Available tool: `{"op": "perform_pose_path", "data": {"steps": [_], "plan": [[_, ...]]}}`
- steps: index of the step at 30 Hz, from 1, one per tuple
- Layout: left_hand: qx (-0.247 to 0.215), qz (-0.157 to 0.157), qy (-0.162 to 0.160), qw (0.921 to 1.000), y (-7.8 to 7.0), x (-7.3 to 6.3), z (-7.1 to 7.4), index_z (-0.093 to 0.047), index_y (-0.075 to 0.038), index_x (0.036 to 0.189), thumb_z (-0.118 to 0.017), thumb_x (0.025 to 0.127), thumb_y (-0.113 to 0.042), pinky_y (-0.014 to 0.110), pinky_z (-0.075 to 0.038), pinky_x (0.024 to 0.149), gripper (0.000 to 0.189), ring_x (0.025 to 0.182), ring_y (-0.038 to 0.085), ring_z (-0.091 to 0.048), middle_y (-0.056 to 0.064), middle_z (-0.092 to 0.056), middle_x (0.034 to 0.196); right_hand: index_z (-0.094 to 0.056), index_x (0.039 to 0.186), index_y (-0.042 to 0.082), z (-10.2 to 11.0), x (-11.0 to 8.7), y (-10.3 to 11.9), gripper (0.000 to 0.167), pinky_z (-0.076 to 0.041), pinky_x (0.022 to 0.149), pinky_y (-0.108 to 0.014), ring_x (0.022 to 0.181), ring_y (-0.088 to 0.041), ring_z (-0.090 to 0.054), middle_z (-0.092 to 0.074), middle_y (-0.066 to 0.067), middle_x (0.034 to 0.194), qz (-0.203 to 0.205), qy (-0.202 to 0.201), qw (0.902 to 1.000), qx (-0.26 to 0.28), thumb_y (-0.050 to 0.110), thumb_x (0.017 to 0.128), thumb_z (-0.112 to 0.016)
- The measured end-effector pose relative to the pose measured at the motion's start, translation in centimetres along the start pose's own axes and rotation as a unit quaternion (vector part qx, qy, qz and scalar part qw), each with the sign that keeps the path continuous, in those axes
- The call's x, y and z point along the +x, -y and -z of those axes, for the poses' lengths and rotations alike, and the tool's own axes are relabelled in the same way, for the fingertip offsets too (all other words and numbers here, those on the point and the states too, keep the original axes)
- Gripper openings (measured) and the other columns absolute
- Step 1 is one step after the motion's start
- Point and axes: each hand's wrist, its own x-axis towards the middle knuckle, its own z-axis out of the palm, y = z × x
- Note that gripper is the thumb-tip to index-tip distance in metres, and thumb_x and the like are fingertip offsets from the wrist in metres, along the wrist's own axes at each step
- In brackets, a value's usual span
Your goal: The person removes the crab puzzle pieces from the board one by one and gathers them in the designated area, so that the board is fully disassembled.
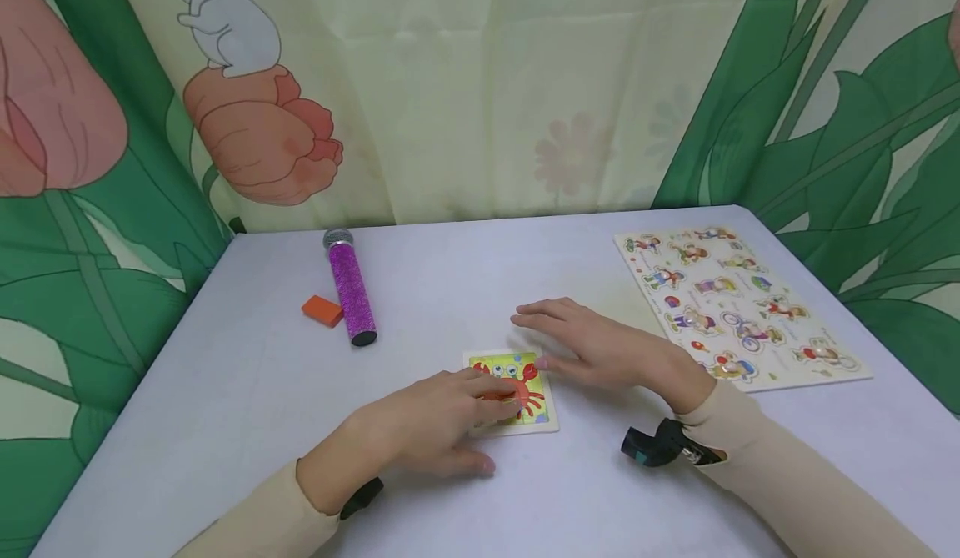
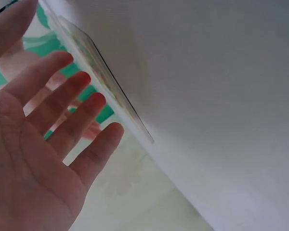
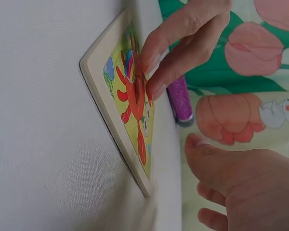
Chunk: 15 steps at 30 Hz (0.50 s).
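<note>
A small square jigsaw board (image 1: pixel 538 412) with a red crab on yellow, framed by a pale rim, lies flat on the white table. My left hand (image 1: pixel 438 420) reaches over its left half, covering part of the crab. Seen from the right wrist, two fingertips of that hand (image 3: pixel 185 45) are right at the crab picture. The left wrist view shows the left palm (image 2: pixel 33 159) with fingers spread and nothing gripped. My right hand (image 1: pixel 592 343) hovers by the board's upper right corner, fingers extended, thumb close to the rim, holding nothing.
A purple glitter microphone (image 1: pixel 351 291) lies at the back left, beside a small orange block (image 1: pixel 322 311). On the right is a large puzzle board (image 1: pixel 720 304) with several cartoon figures, under the right forearm's reach. A printed curtain (image 1: pixel 480 82) hangs behind the table.
</note>
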Motion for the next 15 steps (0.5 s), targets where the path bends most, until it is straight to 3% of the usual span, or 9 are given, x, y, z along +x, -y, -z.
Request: {"op": "perform_pose_path", "data": {"steps": [4,15], "plan": [[0.016,-0.001,0.004,0.9999,-0.5,0.4,-0.2,-0.051,-0.025,0.153,-0.071,0.095,-0.046,0.045,-0.042,0.114,0.064,0.146,0.02,-0.042,-0.006,-0.043,0.16,-0.044,0.156,0.013,-0.1,0.5,0.0,0.055,-0.034,0.119,-0.049,0.148,-0.025,-0.036,-0.041,-0.004,0.161,0.002,0.005,1.0,0.004,0.03,0.106,-0.058],[0.073,0.011,-0.007,0.9973,-1.0,1.7,-0.1,-0.056,-0.031,0.148,-0.068,0.1,-0.028,0.035,-0.051,0.105,0.049,0.136,0.019,-0.052,-0.007,-0.05,0.155,-0.045,0.156,0.013,0.2,1.7,-0.1,0.057,-0.035,0.12,-0.045,0.147,-0.023,-0.038,-0.041,-0.001,0.16,0.0,0.01,0.9999,0.0,0.03,0.104,-0.061]]}}
